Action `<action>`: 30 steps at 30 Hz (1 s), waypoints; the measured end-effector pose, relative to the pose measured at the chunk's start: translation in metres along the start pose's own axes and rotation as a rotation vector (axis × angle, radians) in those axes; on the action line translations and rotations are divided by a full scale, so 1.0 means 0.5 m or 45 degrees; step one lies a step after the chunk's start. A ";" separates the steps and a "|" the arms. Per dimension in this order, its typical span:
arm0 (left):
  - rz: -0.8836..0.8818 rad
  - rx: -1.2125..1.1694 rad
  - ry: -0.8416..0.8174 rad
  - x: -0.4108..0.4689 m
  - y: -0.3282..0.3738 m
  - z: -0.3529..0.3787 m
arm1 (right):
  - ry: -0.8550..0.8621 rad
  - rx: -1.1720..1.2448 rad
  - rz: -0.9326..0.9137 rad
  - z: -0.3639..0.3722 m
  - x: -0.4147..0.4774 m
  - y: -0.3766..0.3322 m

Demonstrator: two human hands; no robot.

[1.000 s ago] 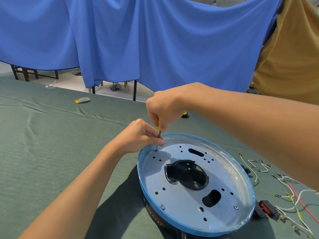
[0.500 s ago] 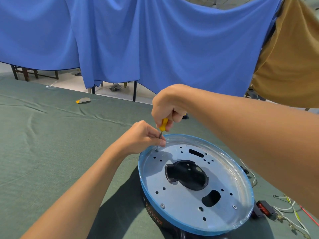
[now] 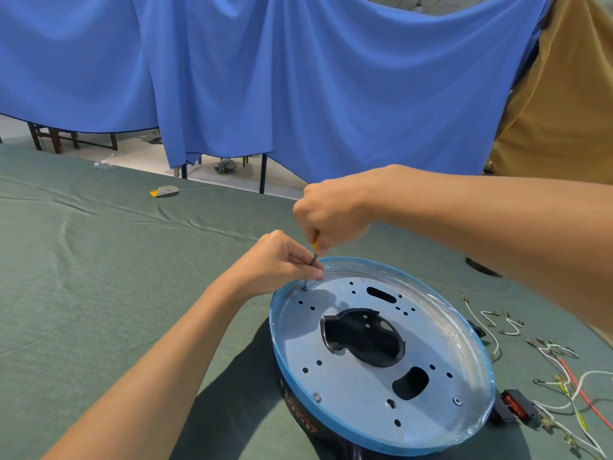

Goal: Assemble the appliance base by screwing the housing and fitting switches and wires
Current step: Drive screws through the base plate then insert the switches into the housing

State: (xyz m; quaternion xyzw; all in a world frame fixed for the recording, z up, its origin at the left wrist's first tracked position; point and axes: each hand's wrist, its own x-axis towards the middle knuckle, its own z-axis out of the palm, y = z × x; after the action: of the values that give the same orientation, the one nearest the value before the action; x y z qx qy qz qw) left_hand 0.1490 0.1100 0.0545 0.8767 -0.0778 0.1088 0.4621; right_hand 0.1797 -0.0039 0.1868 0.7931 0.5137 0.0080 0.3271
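The round appliance base (image 3: 441, 436) lies on the green cloth, its grey metal plate (image 3: 358, 386) facing up inside a blue rim. My right hand (image 3: 335, 214) is closed around the yellow handle of a screwdriver (image 3: 315, 250), held upright over the plate's far left edge. My left hand (image 3: 282, 263) pinches the thin shaft just above a screw (image 3: 304, 288) at that edge. Two more screws (image 3: 317, 397) sit in the plate's near side.
A black rocker switch with a red button (image 3: 515, 406) lies right of the base. Several loose white, red and yellow wires (image 3: 564, 376) are scattered beyond it. A small grey and yellow object (image 3: 165, 191) rests far left. Blue cloth (image 3: 298, 78) hangs behind the table.
My right hand has shifted slightly on the screwdriver handle, as in a turn, while my left hand stays pinching the shaft over the same hole. The base has not moved.
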 end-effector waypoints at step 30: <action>0.058 0.087 -0.057 0.000 -0.002 -0.012 | -0.052 0.551 0.279 -0.017 0.033 -0.001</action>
State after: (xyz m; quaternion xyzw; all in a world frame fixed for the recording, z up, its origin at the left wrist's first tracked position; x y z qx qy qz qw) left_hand 0.1484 0.1157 0.0569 0.8922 -0.1042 0.1023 0.4274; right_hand 0.1841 0.0139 0.1878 0.8957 0.4076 -0.0829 0.1572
